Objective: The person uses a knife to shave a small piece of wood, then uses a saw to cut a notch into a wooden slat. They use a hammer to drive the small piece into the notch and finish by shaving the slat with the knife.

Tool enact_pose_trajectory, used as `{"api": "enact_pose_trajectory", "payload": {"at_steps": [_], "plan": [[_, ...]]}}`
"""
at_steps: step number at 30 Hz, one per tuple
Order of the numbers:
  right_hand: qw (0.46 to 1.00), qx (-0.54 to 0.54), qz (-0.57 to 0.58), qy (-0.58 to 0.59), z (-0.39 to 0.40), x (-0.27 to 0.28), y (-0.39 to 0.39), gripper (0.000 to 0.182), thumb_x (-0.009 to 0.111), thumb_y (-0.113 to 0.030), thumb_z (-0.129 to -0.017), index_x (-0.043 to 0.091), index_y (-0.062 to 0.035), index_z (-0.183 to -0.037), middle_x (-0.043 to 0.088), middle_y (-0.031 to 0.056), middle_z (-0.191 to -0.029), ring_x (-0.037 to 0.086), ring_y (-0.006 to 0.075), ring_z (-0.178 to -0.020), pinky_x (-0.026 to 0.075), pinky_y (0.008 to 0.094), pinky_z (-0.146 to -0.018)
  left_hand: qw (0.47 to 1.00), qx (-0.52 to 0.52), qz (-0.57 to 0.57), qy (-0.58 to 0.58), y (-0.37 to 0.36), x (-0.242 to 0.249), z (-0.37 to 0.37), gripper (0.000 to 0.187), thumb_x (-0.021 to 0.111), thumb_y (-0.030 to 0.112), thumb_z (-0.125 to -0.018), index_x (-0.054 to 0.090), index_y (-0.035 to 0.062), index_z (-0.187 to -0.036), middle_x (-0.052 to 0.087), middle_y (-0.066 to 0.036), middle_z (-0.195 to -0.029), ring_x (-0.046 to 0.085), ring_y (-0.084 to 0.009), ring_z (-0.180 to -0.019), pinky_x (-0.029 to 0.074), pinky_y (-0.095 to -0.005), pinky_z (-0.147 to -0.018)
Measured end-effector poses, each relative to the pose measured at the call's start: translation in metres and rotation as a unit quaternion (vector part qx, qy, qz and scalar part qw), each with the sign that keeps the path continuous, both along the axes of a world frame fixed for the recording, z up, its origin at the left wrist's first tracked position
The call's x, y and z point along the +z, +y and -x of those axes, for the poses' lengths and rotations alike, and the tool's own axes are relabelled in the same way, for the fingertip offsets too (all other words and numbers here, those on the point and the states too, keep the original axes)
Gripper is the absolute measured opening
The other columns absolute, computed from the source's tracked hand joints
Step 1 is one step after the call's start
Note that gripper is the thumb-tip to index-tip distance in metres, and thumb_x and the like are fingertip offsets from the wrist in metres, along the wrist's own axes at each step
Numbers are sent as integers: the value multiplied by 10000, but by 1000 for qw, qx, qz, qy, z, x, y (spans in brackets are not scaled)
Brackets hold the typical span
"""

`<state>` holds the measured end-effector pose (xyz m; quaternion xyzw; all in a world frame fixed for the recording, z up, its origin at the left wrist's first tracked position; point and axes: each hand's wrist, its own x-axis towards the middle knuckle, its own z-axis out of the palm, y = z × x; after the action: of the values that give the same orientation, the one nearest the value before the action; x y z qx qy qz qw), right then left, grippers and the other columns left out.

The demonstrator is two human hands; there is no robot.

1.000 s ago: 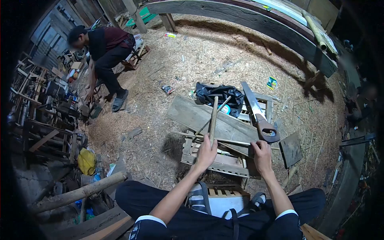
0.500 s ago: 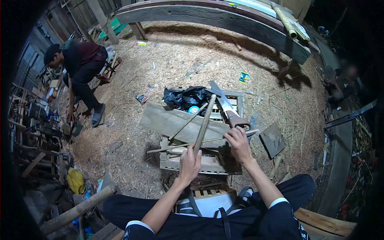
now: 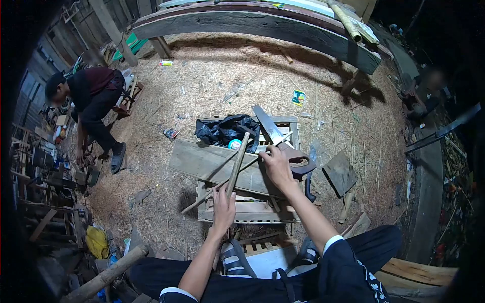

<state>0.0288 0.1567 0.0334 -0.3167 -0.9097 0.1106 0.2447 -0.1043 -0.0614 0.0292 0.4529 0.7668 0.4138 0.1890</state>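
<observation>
My left hand point(image 3: 223, 208) is closed round the lower end of a wooden stick point(image 3: 238, 164), which slants up over a wide grey board point(image 3: 194, 160). My right hand point(image 3: 277, 167) pinches a thin stick point(image 3: 202, 196) near its upper end; this stick passes across the wooden one. Beside my right hand lies a handsaw point(image 3: 268, 122), its brown handle point(image 3: 299, 157) next to my fingers. A black plastic bag point(image 3: 212, 132) and a round blue-and-white item point(image 3: 235, 144) sit behind the board, on a slatted wooden crate point(image 3: 252, 216).
A person point(image 3: 93, 106) bends over clutter at the left; another person point(image 3: 424, 93) sits far right. A long timber beam point(image 3: 252, 25) spans the back. A flat wooden piece point(image 3: 339, 172) lies right of the crate. A thick pole point(image 3: 108, 272) juts in at lower left.
My right hand has moved left and up, from beside the saw handle to the thin stick. That stick now slants more steeply. My left hand keeps its stick. The view has shifted slightly.
</observation>
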Motion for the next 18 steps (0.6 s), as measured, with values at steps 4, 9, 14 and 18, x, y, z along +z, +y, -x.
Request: {"api": "enact_pose_trajectory", "payload": {"at_steps": [4, 9, 14, 18], "plan": [[996, -17, 56, 70, -5, 10, -22, 302, 690, -77, -898, 701, -75, -1200, 623, 190, -1215, 621, 370, -1093, 482, 480, -947, 998, -26, -17, 54, 2, 2, -6, 418, 525, 205, -1055, 511, -71, -1369, 625, -265, -1305, 553, -451, -1284, 130, -657, -1250], [887, -50, 416, 192, -1, 19, -50, 394, 677, -229, -1025, 587, -18, -1346, 660, 154, -1175, 684, 258, -1025, 546, 385, -854, 992, -74, -17, 105, 9, 12, -21, 404, 555, 161, -1034, 509, -77, -1357, 644, -247, -1206, 595, -419, -1212, 149, -651, -1249], [723, -75, 587, 357, -13, 33, -45, 563, 659, -188, -1041, 338, -59, -1485, 663, 111, -1030, 711, 189, -882, 573, 310, -771, 976, -130, -76, 158, 18, 13, -48, 440, 593, 113, -1000, 472, -65, -1385, 630, -236, -1193, 607, -387, -1193, 166, -649, -1245], [628, -107, 635, 437, -39, 59, -41, 320, 558, -90, -1044, 391, -98, -1317, 527, 36, -851, 585, 149, -663, 489, 291, -597, 960, -235, -58, 138, 23, 26, -65, 697, 709, 388, -953, 430, 0, -1460, 593, -165, -1334, 539, -322, -1334, 86, -645, -1248]]}}
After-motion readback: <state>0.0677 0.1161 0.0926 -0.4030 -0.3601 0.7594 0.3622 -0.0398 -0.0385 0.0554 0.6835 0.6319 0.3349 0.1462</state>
